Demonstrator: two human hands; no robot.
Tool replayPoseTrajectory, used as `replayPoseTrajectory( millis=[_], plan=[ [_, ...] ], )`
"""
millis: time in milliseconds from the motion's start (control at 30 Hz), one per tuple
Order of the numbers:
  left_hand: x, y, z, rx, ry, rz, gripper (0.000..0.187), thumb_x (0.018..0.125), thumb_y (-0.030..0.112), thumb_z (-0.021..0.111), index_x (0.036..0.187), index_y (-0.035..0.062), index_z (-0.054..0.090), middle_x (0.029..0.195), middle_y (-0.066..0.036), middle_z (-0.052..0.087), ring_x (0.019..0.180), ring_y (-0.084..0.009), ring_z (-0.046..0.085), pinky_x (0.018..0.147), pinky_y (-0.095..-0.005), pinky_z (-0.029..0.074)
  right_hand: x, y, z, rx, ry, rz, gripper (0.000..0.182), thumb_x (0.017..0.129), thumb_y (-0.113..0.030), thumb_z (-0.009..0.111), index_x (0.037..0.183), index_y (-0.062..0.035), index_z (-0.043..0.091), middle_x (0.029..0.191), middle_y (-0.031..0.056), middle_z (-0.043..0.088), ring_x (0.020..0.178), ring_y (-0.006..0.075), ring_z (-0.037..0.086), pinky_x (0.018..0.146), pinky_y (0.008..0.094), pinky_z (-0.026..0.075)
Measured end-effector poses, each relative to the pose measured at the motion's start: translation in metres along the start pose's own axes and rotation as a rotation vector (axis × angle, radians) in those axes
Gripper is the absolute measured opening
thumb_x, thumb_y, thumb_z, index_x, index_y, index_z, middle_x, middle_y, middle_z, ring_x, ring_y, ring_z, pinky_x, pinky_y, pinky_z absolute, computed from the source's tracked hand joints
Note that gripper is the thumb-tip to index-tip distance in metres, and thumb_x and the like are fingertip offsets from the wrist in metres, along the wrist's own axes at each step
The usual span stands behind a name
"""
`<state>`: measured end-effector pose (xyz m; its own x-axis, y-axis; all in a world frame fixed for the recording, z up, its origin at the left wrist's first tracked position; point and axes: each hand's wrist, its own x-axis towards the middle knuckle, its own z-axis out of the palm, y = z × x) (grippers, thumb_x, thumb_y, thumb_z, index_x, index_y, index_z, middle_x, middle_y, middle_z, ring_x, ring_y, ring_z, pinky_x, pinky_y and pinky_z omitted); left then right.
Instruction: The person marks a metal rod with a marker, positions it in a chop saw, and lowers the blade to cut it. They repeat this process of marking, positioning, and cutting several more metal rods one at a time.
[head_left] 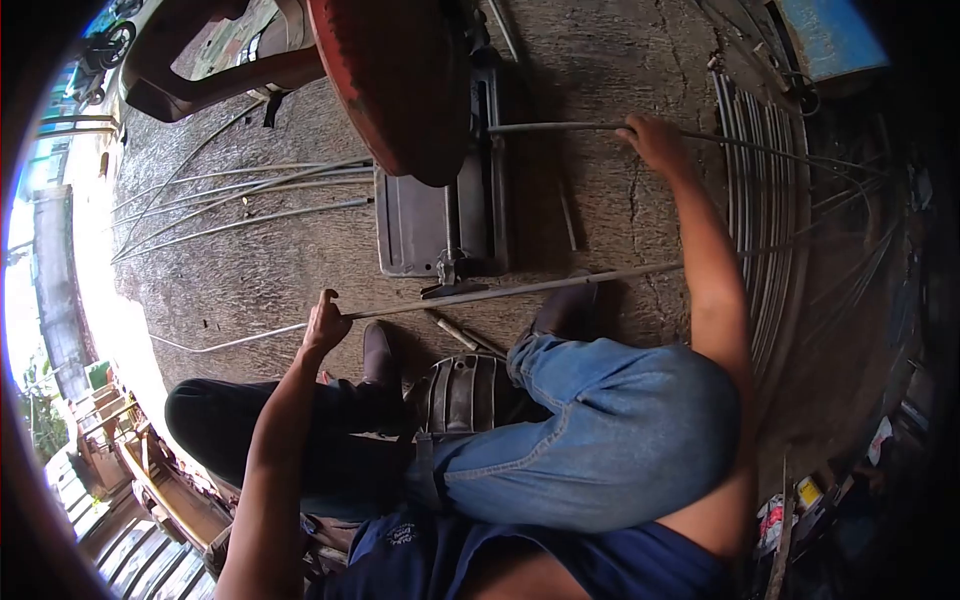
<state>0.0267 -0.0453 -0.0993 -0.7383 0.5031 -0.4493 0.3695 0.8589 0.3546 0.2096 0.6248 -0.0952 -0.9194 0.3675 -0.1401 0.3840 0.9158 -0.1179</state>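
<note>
A long thin metal rod (480, 297) runs crosswise just in front of my knees, bent near its left end. My left hand (325, 322) is closed round it left of the saw's base. At the upper right, my right hand (655, 145) grips a second rod (570, 127), whose left end reaches the clamp area of the cut-off saw. The saw has a red guard (390, 85) and a grey metal base (412, 225); its blade is hidden under the guard.
Several rods (250, 185) lie left of the saw on the rough concrete floor (600, 60). A row of parallel rods (760, 130) lies at the right. A blue metal object (830, 35) stands at the upper right, and a round slatted metal piece (462, 393) lies between my legs.
</note>
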Motion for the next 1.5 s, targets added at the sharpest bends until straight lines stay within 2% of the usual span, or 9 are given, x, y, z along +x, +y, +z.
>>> replayPoseTrajectory(
  millis=[367,467,567,700,767,833,967,1200,1500],
  plan=[
    [-0.013,0.058,0.009,-0.11,-0.161,0.114,0.051,0.072,0.0,0.063,0.116,0.0036,0.037,0.066,-0.021,0.061,0.067,-0.0412,0.061,0.061,-0.0484,0.046,-0.03,0.061,-0.003,0.101,-0.211,0.269,0.043,0.093,-0.045,0.053,0.107,-0.0041,0.059,0.09,0.015,0.059,0.085,0.031,0.059,0.072,0.0481,0.045],
    [0.003,0.052,0.02,-0.123,-0.106,0.134,0.047,0.073,-0.003,0.06,0.114,0.0041,0.037,0.065,-0.021,0.06,0.065,-0.0412,0.06,0.06,-0.0497,0.044,-0.024,0.054,0.006,-0.084,-0.118,0.198,0.046,0.093,-0.043,0.055,0.114,-0.0016,0.058,0.097,0.0171,0.059,0.094,0.0326,0.059,0.079,0.0466,0.048],
    [0.007,0.042,0.028,-0.121,-0.034,0.205,0.044,0.073,-0.005,0.058,0.111,0.0037,0.038,0.061,-0.02,0.057,0.06,-0.04,0.058,0.057,-0.0479,0.043,-0.028,0.045,0.023,-0.243,0.267,0.04,0.049,0.092,-0.041,0.058,0.118,-0.0003,0.058,0.108,0.0194,0.06,0.107,0.0352,0.057,0.089,0.0463,0.048],
    [0.005,0.036,0.026,-0.155,-0.065,0.165,0.043,0.073,-0.004,0.058,0.111,0.0036,0.038,0.061,-0.02,0.057,0.059,-0.0404,0.057,0.057,-0.0478,0.043,-0.101,-0.023,-0.037,0.457,-0.299,0.221,0.05,0.09,-0.044,0.06,0.118,-0.0016,0.06,0.117,0.0225,0.06,0.115,0.037,0.055,0.097,0.0469,0.044],
    [0.004,0.034,0.023,-0.143,-0.08,0.185,0.039,0.074,-0.003,0.058,0.108,0.0037,0.041,0.061,-0.019,0.058,0.058,-0.038,0.058,0.056,-0.047,0.043,-0.135,-0.021,-0.036,0.42,-0.607,0.254,0.056,0.088,-0.052,0.06,0.114,-0.0019,0.063,0.112,0.0247,0.063,0.112,0.0374,0.058,0.093,0.0451,0.047],
    [0.0,0.035,0.016,-0.12,-0.077,0.184,0.037,0.073,-0.001,0.061,0.105,0.0037,0.043,0.061,-0.018,0.059,0.058,-0.0338,0.06,0.056,-0.045,0.044,-0.158,-0.014,-0.035,0.352,-0.918,0.375,0.058,0.079,-0.057,0.068,0.089,0.0004,0.07,0.081,0.0174,0.068,0.081,0.0287,0.067,0.072,0.0429,0.051],
    [-0.008,0.048,-0.002,-0.134,-0.118,0.128,0.039,0.07,0.002,0.065,0.104,0.0023,0.045,0.062,-0.018,0.061,0.06,-0.0333,0.062,0.058,-0.0431,0.046,-0.194,-0.013,-0.04,0.378,-0.624,0.225,0.053,0.073,-0.055,0.074,0.074,-0.0027,0.073,0.052,0.009,0.057,0.05,0.0214,0.055,0.055,0.0416,0.042],
    [-0.009,0.049,-0.047,-0.08,-0.033,0.068,0.042,0.068,0.005,0.068,0.104,0.0,0.046,0.063,-0.02,0.063,0.063,-0.0341,0.065,0.059,-0.042,0.05,-0.188,-0.035,-0.066,0.336,-0.515,0.112,0.045,0.07,-0.048,0.079,0.077,-0.0041,0.074,0.057,0.0117,0.061,0.054,0.0213,0.059,0.058,0.0401,0.044],
    [0.037,0.047,-0.097,0.002,0.015,0.142,0.045,0.069,0.009,0.073,0.103,0.0048,0.044,0.058,-0.017,0.059,0.054,-0.0336,0.059,0.055,-0.0433,0.046,-0.16,-0.05,-0.096,0.345,-0.571,0.17,0.079,0.072,-0.062,0.073,0.096,0.0126,0.067,0.079,0.025,0.067,0.077,0.0328,0.068,0.075,0.044,0.052]
  ],
)
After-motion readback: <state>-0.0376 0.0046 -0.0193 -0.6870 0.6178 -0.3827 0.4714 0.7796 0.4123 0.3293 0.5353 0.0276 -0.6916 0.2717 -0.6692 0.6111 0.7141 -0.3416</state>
